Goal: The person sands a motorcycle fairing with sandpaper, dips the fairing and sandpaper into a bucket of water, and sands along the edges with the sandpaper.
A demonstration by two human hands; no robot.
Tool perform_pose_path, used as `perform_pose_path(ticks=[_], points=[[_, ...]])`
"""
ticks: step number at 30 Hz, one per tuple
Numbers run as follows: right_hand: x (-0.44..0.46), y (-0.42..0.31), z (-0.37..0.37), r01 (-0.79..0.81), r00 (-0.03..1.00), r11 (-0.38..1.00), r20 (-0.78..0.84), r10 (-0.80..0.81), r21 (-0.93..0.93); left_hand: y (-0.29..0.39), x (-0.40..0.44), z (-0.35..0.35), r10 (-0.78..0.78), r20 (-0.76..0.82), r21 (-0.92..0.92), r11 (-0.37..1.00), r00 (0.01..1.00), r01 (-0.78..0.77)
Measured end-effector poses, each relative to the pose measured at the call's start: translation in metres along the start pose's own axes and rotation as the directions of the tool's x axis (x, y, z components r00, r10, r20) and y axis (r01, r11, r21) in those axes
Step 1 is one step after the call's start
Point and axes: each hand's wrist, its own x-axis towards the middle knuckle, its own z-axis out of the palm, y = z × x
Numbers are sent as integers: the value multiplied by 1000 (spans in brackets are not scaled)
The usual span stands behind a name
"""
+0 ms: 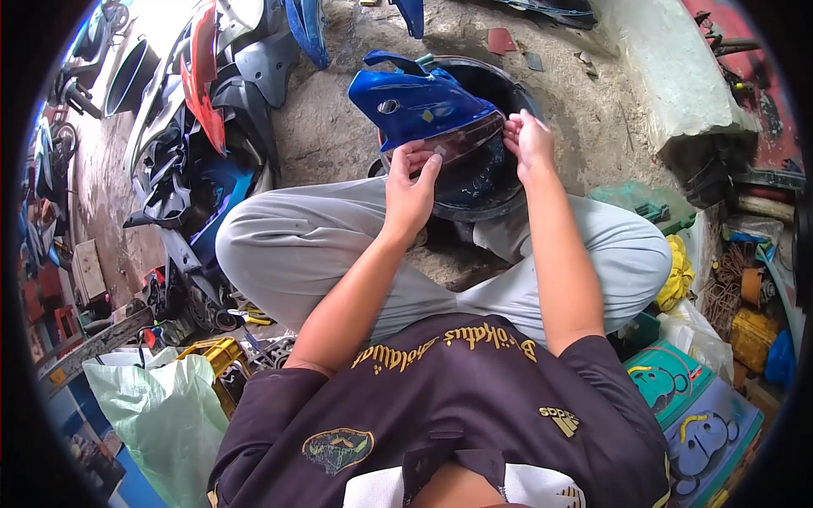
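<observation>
A glossy blue motorcycle fairing panel (423, 100), with a round hole and a dark reddish lower section, rests tilted over a round black tub (495, 203). My left hand (412, 186) is at the panel's near lower edge, fingers curled and thumb close to them. At its right end, my right hand (531, 146) has its fingers bent in and pinched against the panel's tip. Parts of the fingertips on both hands are hidden. The tub stands between my bent legs, with dark, wet-looking surfaces inside.
Loose motorcycle panels, including a red one (201, 85), are piled at the left. A pale green bag (161, 415) and a yellow crate (218, 360) sit at lower left. Illustrated boxes (707, 440) and a yellow bundle (676, 275) lie right, below a pale concrete ledge (677, 76).
</observation>
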Motion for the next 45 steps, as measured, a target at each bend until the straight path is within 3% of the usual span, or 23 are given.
perform_pose_path(ticks=[5,8,11,15,21,25,27,31,34,36,38,39,44,45], points=[[68,83,3,-355,896,902,-185,403,244,9,-4,5,-34,-7,-5,999,999,34],[70,114,37,-392,843,763,-132,522,514,8,-4,4,-37,-8,-17,999,999,37],[155,233,40,-396,818,826,-255,516,402,10,-6,3,-40,3,12,999,999,40],[139,182,65,-314,834,702,-168,526,639,12,-7,1,-86,23,17,996,996,86],[127,119,65,-284,868,615,-75,490,736,22,-8,6,-105,11,26,994,994,105],[92,96,23,-325,867,665,-69,494,672,15,-5,4,-70,5,20,997,998,69],[66,86,-2,-351,895,756,-39,444,552,12,-3,5,-44,-20,3,999,999,44],[-26,16,11,-176,984,943,76,160,284,14,-4,6,-20,-34,-15,1000,999,20],[-69,-25,35,3,971,1000,240,-10,29,15,0,3,-76,-3,-48,996,997,76],[-84,-41,47,114,917,987,394,-62,-110,16,-1,0,-136,3,-76,988,991,136],[-77,-49,51,132,893,966,450,-19,-220,15,2,-1,-184,-15,-115,977,983,181],[-74,-51,51,144,881,951,474,3,-273,12,4,-1,-181,-24,-28,983,983,181],[-41,-39,9,182,935,962,338,-104,-206,20,6,-2,-187,-32,300,935,982,187],[-27,-26,2,98,972,984,228,-61,-152,22,6,-2,-199,-35,318,927,979,200]])
